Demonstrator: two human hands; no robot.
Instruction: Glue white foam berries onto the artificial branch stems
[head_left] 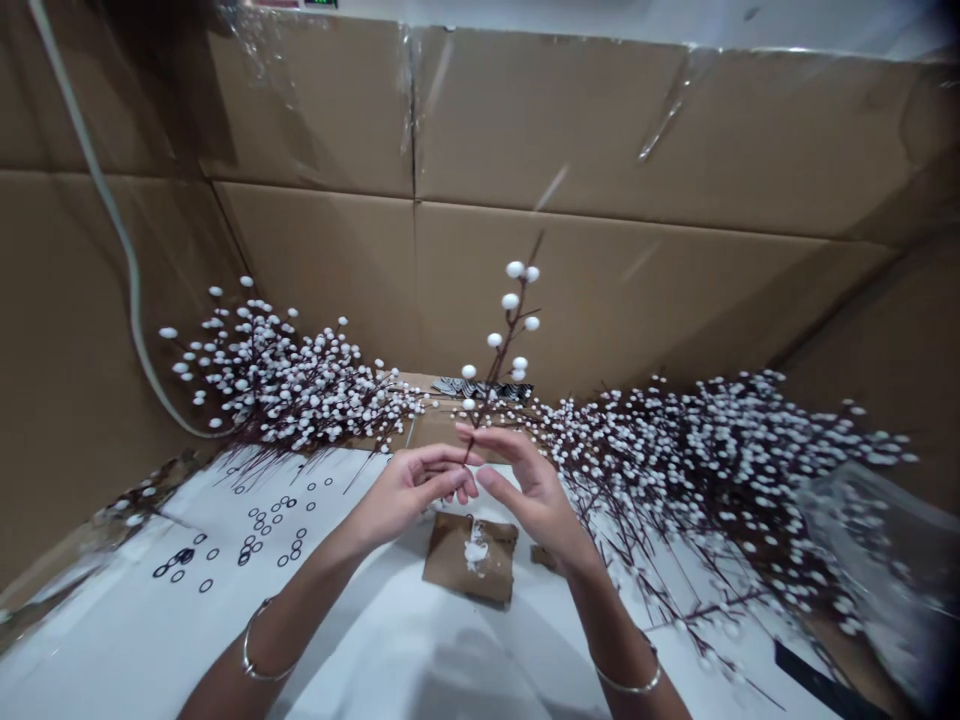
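In front of me an artificial berry branch (512,330) stands nearly upright, a dark brown stem with several white berries, leaning slightly right. My left hand (427,485) pinches its lower stem between thumb and fingers. Close on the other side, my right hand (525,490) has its thumb and index finger apart around the stem; its fingertips are near or lightly touching it. Below the hands lies a small cardboard piece (472,560) with a white smear (475,550) on it.
Heaps of similar berry branches lie at left (300,380) and right (697,450). Small dark rings (259,525) are scattered on the white table (315,610). Cardboard walls (600,140) stand around the back and sides. A white cable (124,235) hangs at left; clear plastic (885,560) lies at right.
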